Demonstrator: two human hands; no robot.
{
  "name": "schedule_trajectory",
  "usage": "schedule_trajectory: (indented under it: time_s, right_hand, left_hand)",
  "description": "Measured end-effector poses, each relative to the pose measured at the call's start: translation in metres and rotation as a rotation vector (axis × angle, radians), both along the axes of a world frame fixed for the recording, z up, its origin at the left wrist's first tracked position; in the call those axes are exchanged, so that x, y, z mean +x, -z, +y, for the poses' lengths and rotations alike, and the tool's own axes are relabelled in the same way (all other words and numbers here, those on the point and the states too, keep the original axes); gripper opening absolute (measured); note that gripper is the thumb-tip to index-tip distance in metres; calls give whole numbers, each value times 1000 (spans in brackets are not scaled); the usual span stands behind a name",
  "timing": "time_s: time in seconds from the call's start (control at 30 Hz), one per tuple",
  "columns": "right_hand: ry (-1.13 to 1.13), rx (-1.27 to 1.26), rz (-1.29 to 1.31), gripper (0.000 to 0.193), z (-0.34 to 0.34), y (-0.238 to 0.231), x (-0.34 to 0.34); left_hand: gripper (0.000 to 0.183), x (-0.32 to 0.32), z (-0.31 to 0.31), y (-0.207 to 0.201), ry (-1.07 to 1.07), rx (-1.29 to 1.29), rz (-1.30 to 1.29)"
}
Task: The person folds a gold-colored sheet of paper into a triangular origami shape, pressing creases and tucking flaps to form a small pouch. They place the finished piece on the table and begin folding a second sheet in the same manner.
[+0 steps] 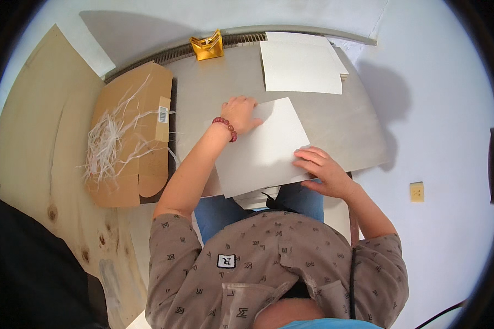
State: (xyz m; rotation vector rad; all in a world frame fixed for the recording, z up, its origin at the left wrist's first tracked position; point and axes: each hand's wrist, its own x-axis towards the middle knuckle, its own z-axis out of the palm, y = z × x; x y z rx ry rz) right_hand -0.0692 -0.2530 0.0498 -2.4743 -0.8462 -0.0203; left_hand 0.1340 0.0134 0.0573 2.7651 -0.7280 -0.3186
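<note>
1. Reaching the counter's (346, 131) near edge, the white sheet (266, 156) looks flat, nothing visibly done to it yet!
2. Left hand (238, 114) loosely spread on its edge; right hand (328, 174) at the corner, grip unclear.
3. Other sheets (302, 67) lie behind, untouched.

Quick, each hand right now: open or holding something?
Left hand: loosely open, at the upper-left edge of the white, rectangular paper sheet.
Right hand: at its right edge; grip can't be told.
</note>
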Motion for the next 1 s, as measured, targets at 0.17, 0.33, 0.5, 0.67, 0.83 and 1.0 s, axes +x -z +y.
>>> schedule_trajectory:
  time_s: [0.17, 0.33, 0.5, 0.67, 0.83, 1.0]
  right_hand:
    - [-10, 44, -19, 63, -8, 9, -1]
    - [20, 67, -7, 60, -6, 9, 0]
    - [26, 90, -7, 57, -7, 10, 0]
    - [46, 92, -22, 56, -6, 14, -3]
    - [34, 107, -52, 55, -6, 14, -2]
    - [37, 100, -77, 55, -5, 11, -2]
  left_hand:
    - [52, -1, -2, 8, -19, -75, -38]
    - [39, -54, -8, -32, 131, -451, -398]
    - [22, -152, 18, -112, 720, -1208, -48]
    - [25, -211, 16, -146, 1004, -1649, 294]
    - [15, -220, 3, -144, 979, -1812, -66]
    - [14, -235, -2, -139, 859, -1874, -237]
